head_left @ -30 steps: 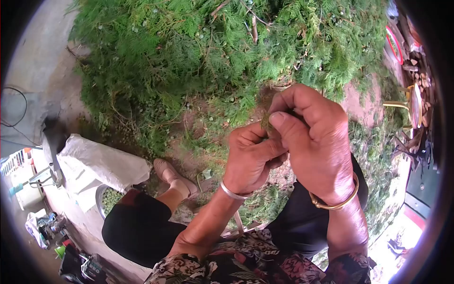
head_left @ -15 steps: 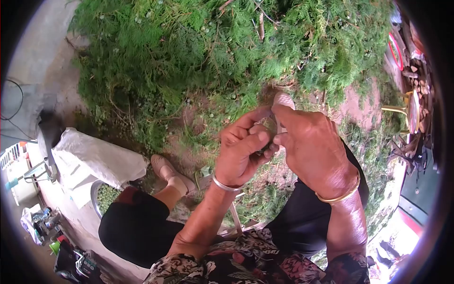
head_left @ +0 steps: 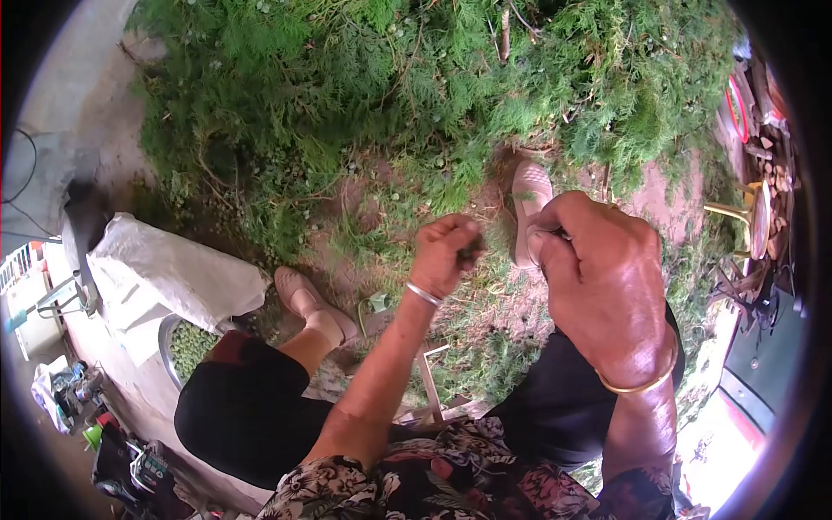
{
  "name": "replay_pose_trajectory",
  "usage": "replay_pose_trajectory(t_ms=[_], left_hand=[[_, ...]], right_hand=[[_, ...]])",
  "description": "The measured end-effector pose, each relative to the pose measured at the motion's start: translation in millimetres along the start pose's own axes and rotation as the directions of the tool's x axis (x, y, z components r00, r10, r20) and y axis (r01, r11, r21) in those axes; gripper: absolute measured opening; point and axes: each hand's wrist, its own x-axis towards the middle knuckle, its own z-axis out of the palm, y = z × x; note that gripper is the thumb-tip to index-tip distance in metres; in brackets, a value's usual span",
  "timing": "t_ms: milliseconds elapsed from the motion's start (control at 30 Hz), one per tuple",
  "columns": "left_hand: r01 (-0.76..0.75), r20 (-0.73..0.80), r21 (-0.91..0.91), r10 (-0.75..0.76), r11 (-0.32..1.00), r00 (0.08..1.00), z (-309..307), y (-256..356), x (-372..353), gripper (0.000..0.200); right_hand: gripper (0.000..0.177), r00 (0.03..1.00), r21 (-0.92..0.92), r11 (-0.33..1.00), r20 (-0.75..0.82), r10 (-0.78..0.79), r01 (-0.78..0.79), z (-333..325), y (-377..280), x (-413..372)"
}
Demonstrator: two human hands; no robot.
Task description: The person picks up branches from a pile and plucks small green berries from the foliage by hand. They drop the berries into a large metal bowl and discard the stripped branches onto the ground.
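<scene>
My left hand (head_left: 446, 254) is closed over the littered ground, its thumb pressed to the curled fingers. Something small and dark shows at its fingertips, too little to name. To its right, my right hand (head_left: 602, 277) is closed in a pinch, thumb against forefinger, in front of my shoe (head_left: 531, 186). Whatever it may hold is hidden. The hands are apart. Beyond them lies a big heap of cut green conifer branches (head_left: 347, 95) dotted with small pale green cones.
At left, a metal basin (head_left: 167, 355) holds small green pieces, beside a white sack (head_left: 182, 269). My other shoe (head_left: 308, 303) rests on the ground near it. A round-seated stool (head_left: 760, 221) and stacked firewood (head_left: 777, 186) stand at far right.
My hands, together half a second ago around a small greenish thing, have parted. The left has moved left and slightly down, the right to the right and down. The view has shifted slightly.
</scene>
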Motion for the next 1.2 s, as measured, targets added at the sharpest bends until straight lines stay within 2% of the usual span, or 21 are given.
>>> replay_pose_trajectory(t_ms=[167,200,233,300,433,500,533,567,633,667,700,767,800,867,900,967,1033,1067,1100,1133,1200], left_hand=[[-0.011,-0.279,0.453,0.154,0.891,0.948,-89.3,-24.6,45.7,0.007],[-0.076,-0.288,0.563,0.281,0.823,0.915,-111.2,-30.2,63.5,0.006],[-0.129,-0.278,0.665,0.404,0.735,0.871,-130.3,-33.4,81.5,0.005],[-0.11,-0.086,0.969,0.722,0.22,0.687,-142.7,-21.0,104.1,0.014],[0.081,-0.076,0.996,0.685,0.025,0.725,-131.8,7.6,120.0,0.019],[0.213,-0.157,0.976,0.557,-0.038,0.815,-135.9,9.0,127.6,0.019],[0.182,-0.056,0.971,0.589,-0.156,0.806,-139.5,6.8,128.8,0.017],[0.181,-0.055,0.971,0.588,-0.157,0.807,-151.8,4.8,130.9,0.017],[-0.089,-0.036,0.972,0.513,0.216,0.858,-176.5,2.6,129.6,0.017],[-0.029,-0.231,0.691,0.257,0.723,0.938,-163.0,14.0,109.0,0.014],[-0.027,-0.231,0.692,0.257,0.721,0.938,-154.4,19.8,90.7,0.014],[-0.074,-0.425,0.188,0.149,0.979,0.893,-148.3,23.3,59.6,0.006],[-0.075,-0.428,0.189,0.152,0.979,0.891,-151.1,20.6,49.3,0.006],[-0.014,-0.344,-0.217,-0.063,0.976,0.937,-154.6,18.1,36.7,0.007],[-0.018,-0.347,-0.217,-0.06,0.976,0.936,-153.1,14.7,37.5,0.007],[-0.08,-0.384,0.085,0.107,0.993,0.917,-146.0,-1.1,47.5,0.011],[-0.031,-0.349,0.17,0.09,0.985,0.933,-143.2,-15.5,73.7,0.012],[-0.104,-0.284,0.559,0.308,0.823,0.908,-140.1,-27.4,91.3,0.013],[-0.151,-0.134,0.846,0.478,0.511,0.868,-134.6,-35.9,105.1,0.013],[-0.152,-0.133,0.844,0.476,0.514,0.869,-123.6,-37.5,112.2,0.013],[-0.036,0.018,0.999,0.511,0.024,0.86,-102.0,-35.3,120.3,0.015]], right_hand=[[0.014,0.997,0.02,0.998,0.058,0.053,-0.054,-7.1,-3.4,-0.8],[0.016,0.995,0.012,0.998,0.079,0.068,-0.069,-8.1,-4.6,-1.1],[0.016,0.993,0.011,0.997,0.083,0.078,-0.08,-8.5,-5.2,-1.2],[0.017,0.991,0.0,0.997,0.113,0.076,-0.076,-8.8,-4.9,-0.8],[0.023,0.99,-0.004,0.999,0.132,0.041,-0.041,-9.2,-2.4,4.2],[0.026,0.996,0.031,0.998,0.066,0.061,-0.063,-7.0,-18.3,8.0],[0.029,0.997,0.071,0.994,-0.003,0.08,-0.08,-6.3,-24.5,10.1],[0.029,0.997,0.072,0.994,-0.004,0.082,-0.082,-5.3,-22.1,9.3],[0.034,0.995,0.056,0.996,-0.076,-0.062,0.067,-2.1,-15.5,6.0],[0.034,0.995,0.058,0.996,-0.077,-0.061,0.066,-2.5,-16.0,5.4],[0.035,0.996,0.075,0.996,-0.078,-0.048,0.054,-3.1,-17.1,4.6],[0.037,0.996,0.098,0.994,-0.077,-0.036,0.043,-3.0,-16.6,1.6],[0.037,0.999,0.057,0.998,-0.027,-0.021,0.023,-3.5,-13.5,0.0],[0.037,1.0,0.018,1.0,0.021,-0.009,0.009,-5.2,-4.3,-4.3],[0.037,0.997,-0.014,1.0,0.067,-0.026,0.027,-6.6,1.2,-5.4],[0.037,0.993,-0.049,0.998,0.114,-0.039,0.045,-7.8,4.4,-6.2],[0.036,0.99,-0.026,1.0,0.139,0.002,0.002,-9.2,3.5,-5.2],[0.036,0.99,-0.028,1.0,0.14,0.004,0.0,-9.9,2.9,-4.6],[0.036,0.987,-0.041,0.999,0.162,0.021,-0.014,-10.8,2.5,-4.4],[0.036,0.982,-0.055,0.998,0.184,0.037,-0.028,-11.1,2.4,-4.3],[0.035,0.984,-0.052,0.998,0.174,0.04,-0.032,-10.3,2.7,-4.4]])
